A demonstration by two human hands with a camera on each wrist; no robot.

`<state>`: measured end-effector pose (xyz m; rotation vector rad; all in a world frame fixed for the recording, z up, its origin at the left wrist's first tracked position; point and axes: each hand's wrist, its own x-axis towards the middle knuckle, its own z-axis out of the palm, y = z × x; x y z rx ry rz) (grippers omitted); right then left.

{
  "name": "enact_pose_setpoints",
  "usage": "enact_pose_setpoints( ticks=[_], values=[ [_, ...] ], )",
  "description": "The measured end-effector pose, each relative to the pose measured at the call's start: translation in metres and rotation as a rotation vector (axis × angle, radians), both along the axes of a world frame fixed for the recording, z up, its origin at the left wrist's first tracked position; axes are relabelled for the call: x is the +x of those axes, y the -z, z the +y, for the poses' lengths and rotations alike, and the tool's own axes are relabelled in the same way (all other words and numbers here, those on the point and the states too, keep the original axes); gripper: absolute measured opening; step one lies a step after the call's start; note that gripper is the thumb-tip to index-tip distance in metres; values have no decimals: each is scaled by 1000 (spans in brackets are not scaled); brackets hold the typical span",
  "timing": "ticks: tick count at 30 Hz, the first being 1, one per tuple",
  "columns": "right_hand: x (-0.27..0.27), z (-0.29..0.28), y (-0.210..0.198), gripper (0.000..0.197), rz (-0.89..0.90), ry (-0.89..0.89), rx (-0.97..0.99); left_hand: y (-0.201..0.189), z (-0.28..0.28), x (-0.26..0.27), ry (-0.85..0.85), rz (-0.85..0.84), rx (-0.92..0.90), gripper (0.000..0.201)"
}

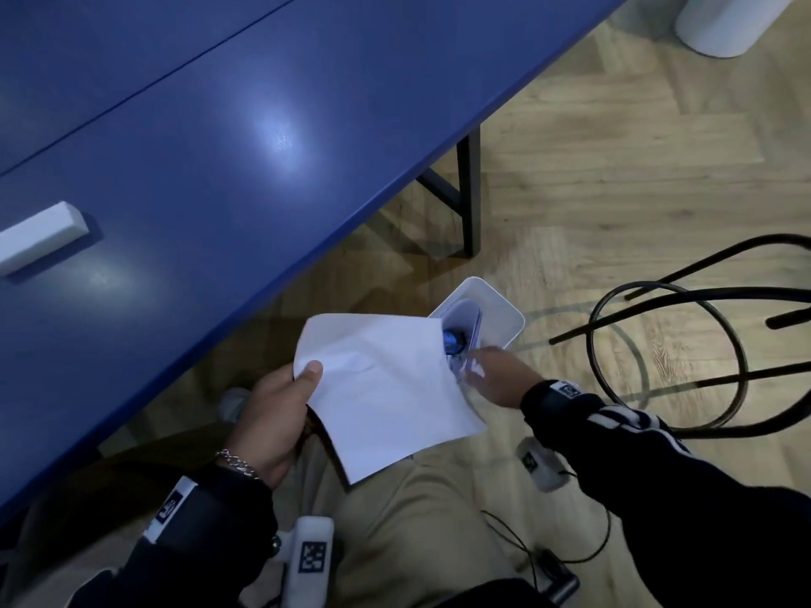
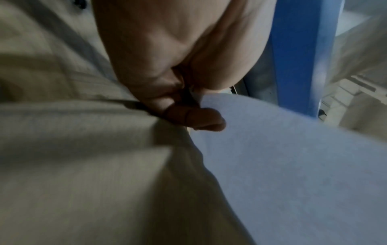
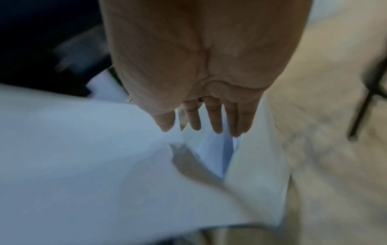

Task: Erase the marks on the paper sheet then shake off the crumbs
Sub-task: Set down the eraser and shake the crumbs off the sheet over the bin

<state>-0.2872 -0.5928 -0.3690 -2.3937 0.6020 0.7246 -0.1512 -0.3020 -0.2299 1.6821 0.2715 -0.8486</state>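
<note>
The white paper sheet point(image 1: 386, 388) point(image 2: 293, 165) point(image 3: 83, 165) hangs in the air over my lap, its far corner above a small white bin point(image 1: 500, 313) on the floor. My left hand point(image 1: 281, 405) point(image 2: 201, 106) pinches the sheet's left edge, thumb on top. My right hand point(image 1: 491, 370) point(image 3: 209, 119) reaches toward the sheet's right edge by the bin with fingers straight and spread; in the blurred right wrist view they hold nothing. A white eraser block point(image 1: 39, 236) lies on the blue table at the left.
The blue table point(image 1: 263, 125) fills the upper left, its black leg point(image 1: 467, 195) standing on the wooden floor. A black wire chair frame point(image 1: 667, 357) stands to the right. The bin holds folded paper and a blue object point(image 1: 452, 342). A white cylinder point(image 1: 724, 24) stands far right.
</note>
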Motion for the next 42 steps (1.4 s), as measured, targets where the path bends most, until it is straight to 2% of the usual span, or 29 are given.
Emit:
enact_pose_setpoints(
  ticks=[1, 3, 4, 5, 6, 9, 11, 12, 14, 17, 18, 19, 21, 22, 23, 24, 25, 26, 29, 30, 31, 32, 34, 35, 37, 38, 39, 40, 42],
  values=[
    [6, 0, -2, 33, -60, 211, 187, -4, 0, 1, -37, 29, -39, 28],
    [15, 5, -14, 44, -60, 637, 644, -11, -2, 4, -107, 77, -90, 29],
    [16, 7, -20, 42, -43, 780, 831, -14, -3, 6, -132, 78, -90, 30],
    [15, 8, -24, 36, -55, 845, 942, -17, -3, 8, -146, 62, -77, 30],
    [15, 5, -34, 32, -70, 843, 966, -19, -1, 9, -146, 38, -51, 28],
    [15, -17, -44, 27, -176, 810, 922, -24, 7, 8, 2, 17, 5, 18],
    [14, -31, -52, 22, -222, 765, 893, -25, 10, 6, 122, 14, 21, 23],
    [16, -37, -57, 19, -238, 727, 818, -24, 8, 5, 152, -2, 33, 24],
    [24, -48, -61, 18, -260, 599, 544, -22, 1, 2, 193, -36, 52, 24],
    [45, -45, -70, 25, -342, 470, -33, -14, -11, -7, 200, -63, 62, 22],
    [51, -33, -77, 31, -419, 448, -90, -11, -13, -9, 177, -72, 66, 20],
    [54, -13, -90, 35, -498, 431, -17, -9, -16, -10, 144, -80, 64, 19],
    [43, 46, -113, 40, -607, 333, 470, -9, -20, -13, 78, -78, 45, 19],
    [35, 73, -122, 47, -662, 104, 581, -10, -21, -14, 59, -65, 22, 19],
    [24, 89, -121, 52, -650, -157, 587, -11, -22, -15, 48, -45, -7, 21],
    [13, 90, -110, 53, -628, -346, 519, -12, -22, -15, 42, -24, -25, 21],
    [6, 79, -90, 52, -559, -401, 421, -11, -21, -15, 38, -10, -32, 22],
    [-1, 59, -63, 51, -437, -402, 263, -10, -19, -15, 33, -5, -30, 21],
    [-13, -2, -2, 51, 143, -220, -191, -7, -14, -12, 61, -17, -9, 21],
    [-10, -16, 0, 52, 190, -95, -250, -7, -13, -12, 74, -20, -1, 22],
    [-3, -26, -4, 52, 129, 56, -256, -6, -13, -11, 84, -20, 5, 23],
    [8, -26, -15, 53, -23, 199, -209, -6, -13, -10, 93, -19, 11, 24],
    [35, -2, -46, 53, -395, 296, 19, -5, -14, -9, 121, -26, 19, 25],
    [47, 18, -67, 54, -540, 235, 176, -6, -15, -8, 140, -29, 21, 25],
    [66, 61, -106, 53, -703, -72, 385, -7, -16, -7, 188, -38, 16, 25],
    [71, 78, -113, 52, -703, -225, 455, -8, -15, -7, 213, -39, 16, 26],
    [73, 87, -110, 50, -629, -317, 495, -10, -14, -6, 230, -35, 16, 27],
    [72, 87, -95, 48, -528, -340, 480, -12, -12, -5, 237, -26, 16, 27],
    [60, 67, -43, 50, -273, -334, 223, -15, -8, -4, 239, -9, 18, 27]
  ],
)
